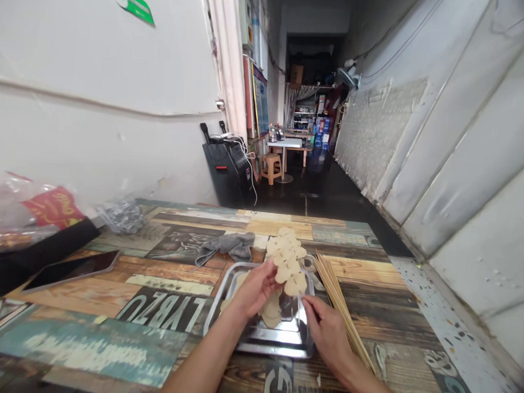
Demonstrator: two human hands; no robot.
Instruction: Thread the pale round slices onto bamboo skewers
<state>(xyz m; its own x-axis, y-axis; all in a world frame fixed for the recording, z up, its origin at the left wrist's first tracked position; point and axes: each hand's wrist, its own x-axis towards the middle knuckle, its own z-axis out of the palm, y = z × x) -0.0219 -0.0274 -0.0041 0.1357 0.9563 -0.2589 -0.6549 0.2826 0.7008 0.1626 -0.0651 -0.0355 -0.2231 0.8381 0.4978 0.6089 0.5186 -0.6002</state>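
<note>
Patchwork-print table (156, 267), narrow room: L hand (256, 288) gripping row of pale slices (288, 256) over steel tray (257, 346); R hand (326, 330) hovering beside, grip unclear; bamboo skewers (340, 296) lying nearby.

The big bare patch of table (111, 329) left of the metal tray (257, 342) is wide open, so a hand can slide there freely. Over the tray it is crowded. The left hand (252, 288) and right hand (326, 330) fill the middle, and the round slices (288, 257) in the left hand stick up at the far end. Thin sticks (339, 302) lie just beside the tray on the right. A grey cloth (228, 245) blocks the back. A dark tablet (70, 268) and bags (25, 211) sit far left.
</note>
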